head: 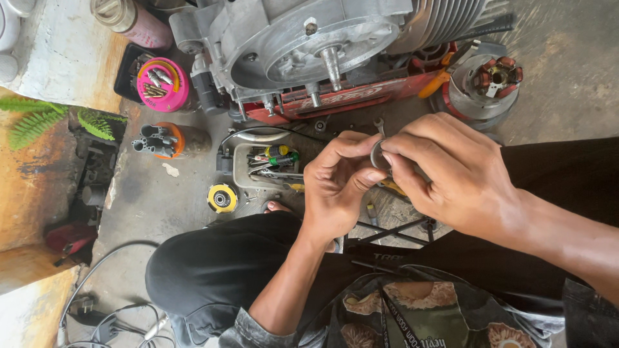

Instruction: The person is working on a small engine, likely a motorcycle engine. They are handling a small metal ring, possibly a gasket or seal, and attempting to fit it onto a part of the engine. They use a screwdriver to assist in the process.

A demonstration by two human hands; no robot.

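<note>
Pinching a small metal ring [379,156], left hand [335,187] and right hand [451,171] fingertips pressed together.

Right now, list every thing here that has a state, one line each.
Left hand: fingers pinched on the small metal ring.
Right hand: gripping the same ring from the other side.
Engine case: cover off, bare shaft sticking out.
Stator: loose, lying on the floor.
Tool tray: full of hand tools.

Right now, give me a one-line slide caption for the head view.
Both hands, left hand and right hand, pinch a small grey metal ring above a grey tool tray, before a bare aluminium engine casing.
</note>
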